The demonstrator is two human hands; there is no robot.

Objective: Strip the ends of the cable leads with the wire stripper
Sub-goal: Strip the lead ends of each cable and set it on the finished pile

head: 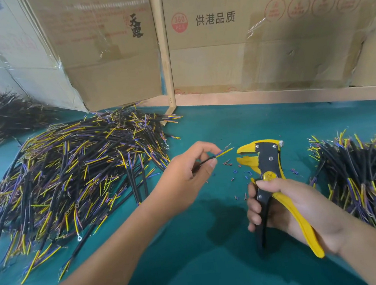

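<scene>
- The surface [215, 243] was covered in a plain teal-green mat.
- A pale wooden rail [270, 98] ran along its far edge.
- A slim upright wooden post [163, 48] rose from that rail.
- Flattened brown cardboard boxes [276, 42] stood behind the rail as a back wall, printed with red round stamps and black Chinese characters.
- Clear packing tape [255, 26] peeled loose on the right-hand carton.
- More cardboard [110, 58] leaned at a tilt on the left.
- Soft shadows fell across the cartons.
</scene>
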